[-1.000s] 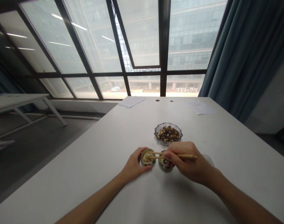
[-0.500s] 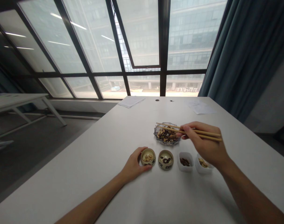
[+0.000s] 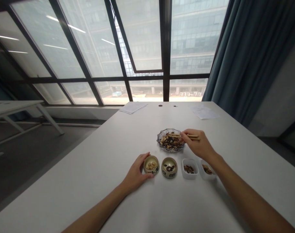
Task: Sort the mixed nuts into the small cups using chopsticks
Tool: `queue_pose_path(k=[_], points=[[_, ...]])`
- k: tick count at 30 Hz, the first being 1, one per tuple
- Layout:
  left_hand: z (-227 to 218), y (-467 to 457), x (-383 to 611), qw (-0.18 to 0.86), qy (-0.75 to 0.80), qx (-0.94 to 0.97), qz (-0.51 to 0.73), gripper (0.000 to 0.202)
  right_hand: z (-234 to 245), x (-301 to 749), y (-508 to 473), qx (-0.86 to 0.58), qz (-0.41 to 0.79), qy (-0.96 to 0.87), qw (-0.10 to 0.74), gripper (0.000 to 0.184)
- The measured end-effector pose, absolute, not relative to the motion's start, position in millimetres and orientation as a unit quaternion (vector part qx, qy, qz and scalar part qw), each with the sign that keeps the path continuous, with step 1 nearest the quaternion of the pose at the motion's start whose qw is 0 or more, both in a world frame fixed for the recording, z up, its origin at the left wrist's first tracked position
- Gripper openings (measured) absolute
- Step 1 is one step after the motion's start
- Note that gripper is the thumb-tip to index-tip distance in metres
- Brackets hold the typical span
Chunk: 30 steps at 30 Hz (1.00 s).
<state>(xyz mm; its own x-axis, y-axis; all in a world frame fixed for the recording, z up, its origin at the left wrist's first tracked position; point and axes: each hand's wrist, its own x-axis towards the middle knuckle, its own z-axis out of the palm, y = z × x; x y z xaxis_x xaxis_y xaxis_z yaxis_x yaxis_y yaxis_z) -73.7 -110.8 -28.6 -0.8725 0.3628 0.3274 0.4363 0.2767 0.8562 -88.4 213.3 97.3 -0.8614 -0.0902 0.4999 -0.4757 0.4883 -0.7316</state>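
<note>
My right hand (image 3: 199,145) grips a pair of chopsticks (image 3: 174,136), whose tips reach over a scalloped glass bowl (image 3: 160,142). Mixed dark and pale seeds and nuts fill that bowl. With thumb and fingers curved around its side, my left hand (image 3: 136,173) holds a small ceramic bowl (image 3: 155,171) containing a few pale nuts. Right beside it stands a matching ceramic bowl (image 3: 169,175) with dark pieces inside. Two white plastic tubs continue the row: one tub (image 3: 190,176) has thin brown pieces, while the far right tub (image 3: 207,177) holds tan pieces and is partly behind my right forearm.
All the containers stand on a white table (image 3: 128,139). Papers (image 3: 133,107) lie at its back left, another sheet (image 3: 205,113) at the back right. Beyond are large windows, a blue curtain (image 3: 231,61) and a second table (image 3: 14,106) to the left.
My right hand has moved slightly left and down, bringing the chopsticks' tips lower over the glass bowl. The left hand stays at the ceramic bowl. The whole view has shifted a little.
</note>
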Motion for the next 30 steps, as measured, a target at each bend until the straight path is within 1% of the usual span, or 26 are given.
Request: queue_pose_path(k=[5, 12, 18, 26, 30], points=[[-28, -112, -73, 0.03, -0.796, -0.261, -0.546, 0.079, 81, -96, 204, 0.206, 0.47, -0.84, 0.176, 0.034], [-28, -111, -72, 0.039, -0.817, -0.255, -0.515, 0.077, 67, -103, 203, 0.191, 0.496, -0.832, 0.159, 0.035], [-22, -111, -70, 0.043, -0.828, -0.255, -0.498, 0.055, 59, -108, 202, 0.168, 0.53, -0.818, 0.147, 0.034], [-24, -112, -70, 0.051, -0.832, -0.258, -0.489, 0.052, 58, -110, 204, 0.156, 0.563, -0.8, 0.138, 0.035], [-26, -112, -70, 0.048, -0.834, -0.262, -0.484, 0.052, 64, -109, 209, 0.145, 0.557, -0.801, 0.167, 0.035]])
